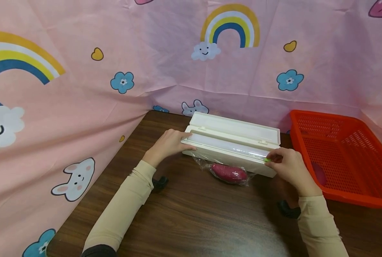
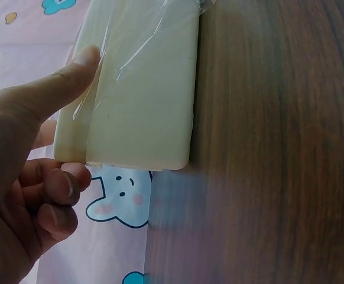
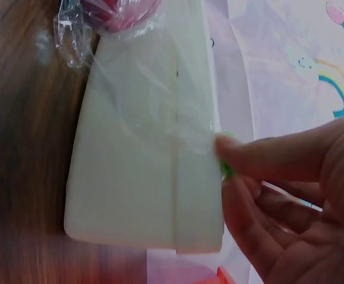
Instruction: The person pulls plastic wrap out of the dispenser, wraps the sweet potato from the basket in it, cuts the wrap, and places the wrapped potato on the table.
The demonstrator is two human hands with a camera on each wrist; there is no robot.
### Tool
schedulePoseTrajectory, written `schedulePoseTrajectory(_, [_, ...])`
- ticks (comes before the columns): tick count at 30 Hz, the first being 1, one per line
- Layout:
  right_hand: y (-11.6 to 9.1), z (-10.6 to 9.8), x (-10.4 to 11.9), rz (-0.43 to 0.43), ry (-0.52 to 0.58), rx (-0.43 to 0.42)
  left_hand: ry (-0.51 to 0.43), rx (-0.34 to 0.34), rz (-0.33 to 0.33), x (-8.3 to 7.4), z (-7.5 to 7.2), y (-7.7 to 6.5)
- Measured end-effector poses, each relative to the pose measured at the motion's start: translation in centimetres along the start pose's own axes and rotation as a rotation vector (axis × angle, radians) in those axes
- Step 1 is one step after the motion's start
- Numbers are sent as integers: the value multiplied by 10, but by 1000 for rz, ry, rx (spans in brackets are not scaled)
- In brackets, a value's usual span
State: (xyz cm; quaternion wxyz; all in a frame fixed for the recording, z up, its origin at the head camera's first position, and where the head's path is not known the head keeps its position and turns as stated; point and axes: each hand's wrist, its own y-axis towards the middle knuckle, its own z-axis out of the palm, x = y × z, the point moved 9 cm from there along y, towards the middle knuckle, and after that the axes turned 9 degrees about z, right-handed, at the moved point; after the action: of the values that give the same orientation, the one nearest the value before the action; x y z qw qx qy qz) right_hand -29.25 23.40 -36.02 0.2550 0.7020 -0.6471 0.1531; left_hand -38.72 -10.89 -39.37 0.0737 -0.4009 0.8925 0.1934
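Note:
A long white cling film dispenser box (image 1: 207, 152) lies across the table, its lid (image 1: 236, 127) folded back and the film roll (image 1: 223, 144) showing inside. My left hand (image 1: 169, 143) grips its left end, thumb on the front and forefinger over the rim. At the right end my right hand (image 1: 287, 165) pinches a small green slider (image 3: 227, 169) on the box's front rim, between thumb and fingertips. Clear film hangs down the front of the box to a reddish-purple sweet potato (image 1: 227, 173), which lies in film on the table before it.
To the right stands a red plastic basket (image 1: 342, 196) with a purple-red item (image 1: 319, 174) seen through its near side. Pink patterned cloth (image 1: 171, 64) hangs behind and to the left of the brown wooden table (image 1: 191, 221).

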Motion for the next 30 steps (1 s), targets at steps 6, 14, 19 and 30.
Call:
schedulePoseTrajectory(6, [1,-3,-9,46,-3,38,-6,3,-5,2,2,-1])
schedulePoseTrajectory(14, [-1,-10,-15,54,-18,71,-5,4,11,2,4,2])
schedulePoseTrajectory(19, [-3,-13,-15,32,-25,68,-10,5,11,1,2,3])
schedulePoseTrajectory(30, [-1,-9,-4,-14,-72,-17,-20,14,-2,2,3,1])
